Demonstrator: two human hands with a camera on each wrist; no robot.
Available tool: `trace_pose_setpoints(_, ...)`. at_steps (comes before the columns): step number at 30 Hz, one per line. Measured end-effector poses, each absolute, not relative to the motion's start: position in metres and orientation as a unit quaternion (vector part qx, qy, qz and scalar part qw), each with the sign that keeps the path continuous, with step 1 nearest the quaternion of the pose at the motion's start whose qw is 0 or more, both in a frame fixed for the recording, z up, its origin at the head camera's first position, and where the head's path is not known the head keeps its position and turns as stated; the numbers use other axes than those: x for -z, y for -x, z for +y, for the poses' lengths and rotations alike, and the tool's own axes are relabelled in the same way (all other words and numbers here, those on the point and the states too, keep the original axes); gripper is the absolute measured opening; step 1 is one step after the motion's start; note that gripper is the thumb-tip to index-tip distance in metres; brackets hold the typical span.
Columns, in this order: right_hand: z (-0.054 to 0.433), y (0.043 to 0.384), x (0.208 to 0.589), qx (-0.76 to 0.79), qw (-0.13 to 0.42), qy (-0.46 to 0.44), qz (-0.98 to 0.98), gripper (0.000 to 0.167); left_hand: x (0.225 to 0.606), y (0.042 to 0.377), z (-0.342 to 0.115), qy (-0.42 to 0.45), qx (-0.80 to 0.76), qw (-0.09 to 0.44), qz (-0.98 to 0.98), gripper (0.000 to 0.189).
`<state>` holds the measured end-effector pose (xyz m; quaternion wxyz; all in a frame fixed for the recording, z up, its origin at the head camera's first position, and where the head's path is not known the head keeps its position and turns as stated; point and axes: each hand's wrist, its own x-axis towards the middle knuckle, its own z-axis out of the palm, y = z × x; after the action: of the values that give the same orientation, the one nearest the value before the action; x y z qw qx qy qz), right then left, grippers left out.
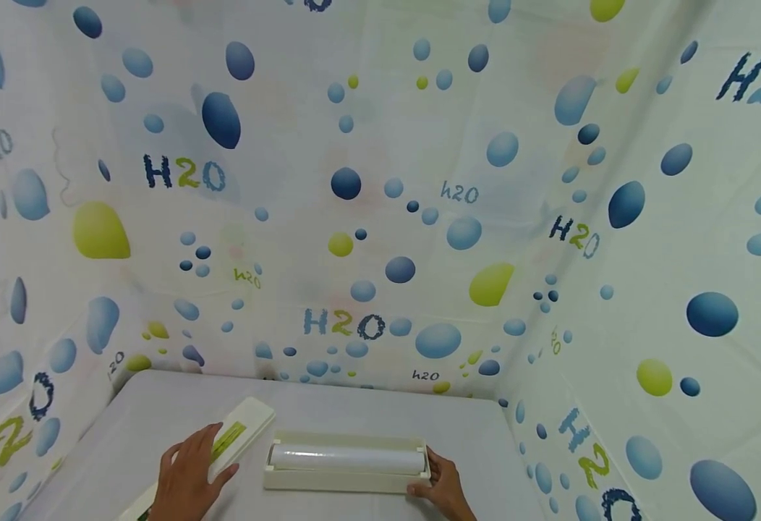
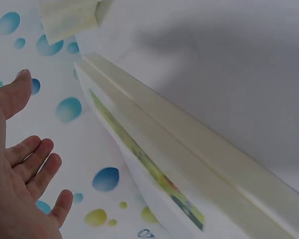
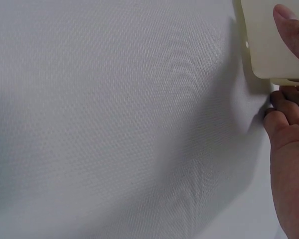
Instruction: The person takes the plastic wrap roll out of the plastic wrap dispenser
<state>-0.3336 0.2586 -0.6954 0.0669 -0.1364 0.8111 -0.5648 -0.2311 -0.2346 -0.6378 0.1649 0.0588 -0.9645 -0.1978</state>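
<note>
A long cream dispenser box [image 1: 335,483] lies on the white table with its top off. Inside it sits a shiny roll of cling film [image 1: 348,459]. My right hand [image 1: 444,486] grips the box's right end, thumb on the near side and fingers round the end; the right wrist view shows the thumb [image 3: 291,32] against the cream plastic. To the left, a long cream lid [image 1: 253,423] with a green label lies slantwise. My left hand [image 1: 186,477] is over the lid's middle. In the left wrist view its fingers [image 2: 37,164] are spread and stand apart from the lid.
A white curtain [image 1: 289,239] printed with blue and green drops and H2O lettering surrounds the table at the back and both sides. The white table top [image 1: 328,401] stretches behind the box to the curtain.
</note>
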Motion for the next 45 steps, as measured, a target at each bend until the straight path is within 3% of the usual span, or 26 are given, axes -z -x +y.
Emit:
trace_pose_setpoints(9,0.259,0.333,0.694,0.569,0.053,0.145,0.808,0.099,0.626,0.249,-0.213,0.005,0.208,0.203,-0.957,0.082)
trace_pose_setpoints(28,0.260,0.330,0.697,0.588,0.073,0.128,0.795,0.100,0.637,0.270,-0.180,0.086,0.226,0.208,-0.948,0.067)
trace_pose_setpoints(37,0.258,0.329,0.694,0.583,0.065,0.125,0.800,0.100,0.651,0.273,-0.176,0.153,0.190,0.317,-0.917,0.061)
trace_pose_setpoints(45,0.256,0.329,0.694,0.586,0.065,0.121,0.799,0.100,0.654,0.276,-0.174,0.136,0.211,0.245,-0.936,0.057)
